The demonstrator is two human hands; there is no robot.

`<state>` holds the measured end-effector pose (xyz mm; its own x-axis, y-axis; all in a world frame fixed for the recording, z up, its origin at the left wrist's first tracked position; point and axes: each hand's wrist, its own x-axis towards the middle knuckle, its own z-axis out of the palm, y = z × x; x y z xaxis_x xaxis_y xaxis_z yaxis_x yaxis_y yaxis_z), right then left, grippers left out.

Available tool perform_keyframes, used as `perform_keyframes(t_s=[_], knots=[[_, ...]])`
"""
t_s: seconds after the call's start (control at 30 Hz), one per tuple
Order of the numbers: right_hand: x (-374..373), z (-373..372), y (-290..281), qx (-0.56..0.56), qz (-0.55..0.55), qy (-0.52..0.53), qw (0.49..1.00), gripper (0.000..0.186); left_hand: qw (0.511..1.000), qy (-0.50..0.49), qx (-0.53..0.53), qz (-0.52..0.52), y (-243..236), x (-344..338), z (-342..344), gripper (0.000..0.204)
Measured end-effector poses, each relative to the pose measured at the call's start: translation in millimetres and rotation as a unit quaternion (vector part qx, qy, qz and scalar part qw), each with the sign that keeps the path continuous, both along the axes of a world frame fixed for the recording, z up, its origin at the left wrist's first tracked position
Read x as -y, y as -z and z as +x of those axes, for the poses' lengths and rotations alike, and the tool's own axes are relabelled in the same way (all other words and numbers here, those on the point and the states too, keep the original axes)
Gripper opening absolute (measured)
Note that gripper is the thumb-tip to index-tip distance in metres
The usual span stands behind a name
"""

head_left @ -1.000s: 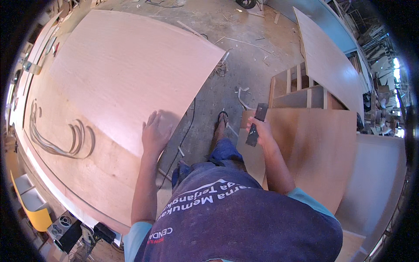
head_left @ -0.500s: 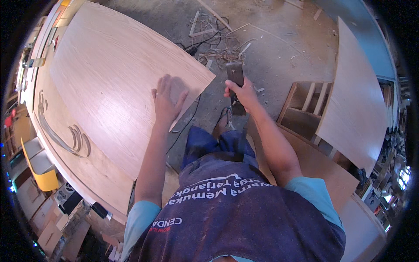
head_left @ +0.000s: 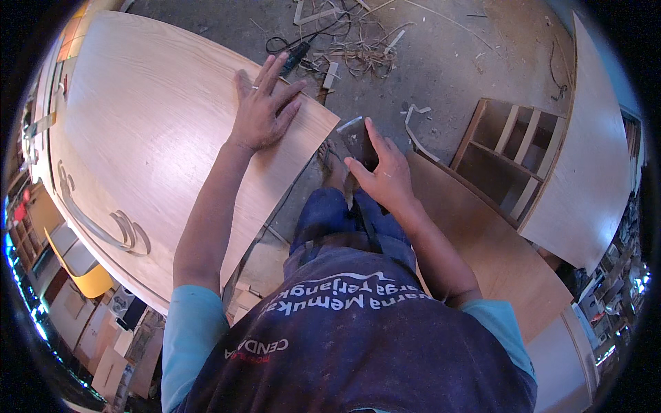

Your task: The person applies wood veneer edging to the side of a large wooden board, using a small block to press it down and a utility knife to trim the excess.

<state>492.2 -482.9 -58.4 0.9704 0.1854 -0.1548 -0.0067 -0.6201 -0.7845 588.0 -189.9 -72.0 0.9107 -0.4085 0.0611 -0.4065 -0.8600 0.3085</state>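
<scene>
- My hands were apart, each with its own share of the work around the pale, wood-grained, flat panel.
- My left hand lay palm down near the panel's right-hand corner, fingers spread wide, presumably so that its weight steadied the sheet; how hard it pressed, I couldn't tell.
- My right hand gripped a dark, flat, rectangular block, thumb on one side and fingers stretched along the other, which likely kept it from twisting.
- I had the block tilted just beside that corner; whether the two touched was unclear.
- The panel lay on a larger, tan wooden board, which seemed to give it broad support.
- Thin, curled, grey-brown strips sat on that board beyond the panel's left edge, probably to leave its face free.
- To my right stood an open, brown wooden cabinet frame with pale slats; a large, pale wooden sheet slanted beside it, perhaps propped there for storage.
</scene>
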Motion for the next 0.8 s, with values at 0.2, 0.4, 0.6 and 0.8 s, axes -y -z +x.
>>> perform_keyframes(t_s=[0.2, 0.4, 0.6, 0.8], knots=[[-9.1, 4.4, -4.1, -0.001, -0.027, 0.010, 1.000, 0.085, 0.999, 0.013, 0.009, -0.048, 4.0, -5.1, -1.0, 0.033], [-13.2, 6.6, -10.7, -0.034, -0.082, 0.006, 0.996, 0.084, 0.996, 0.014, 0.039, -0.073, 7.8, -7.3, 0.2, 0.031], [-13.2, 7.9, -10.0, -0.037, -0.088, 0.003, 0.995, 0.083, 0.995, 0.016, 0.041, -0.085, 4.2, -6.1, -1.2, 0.030], [-11.4, 11.9, -8.8, -0.016, -0.087, -0.011, 0.996, 0.082, 0.995, 0.019, 0.032, -0.096, 2.1, -7.0, -1.9, 0.029]])
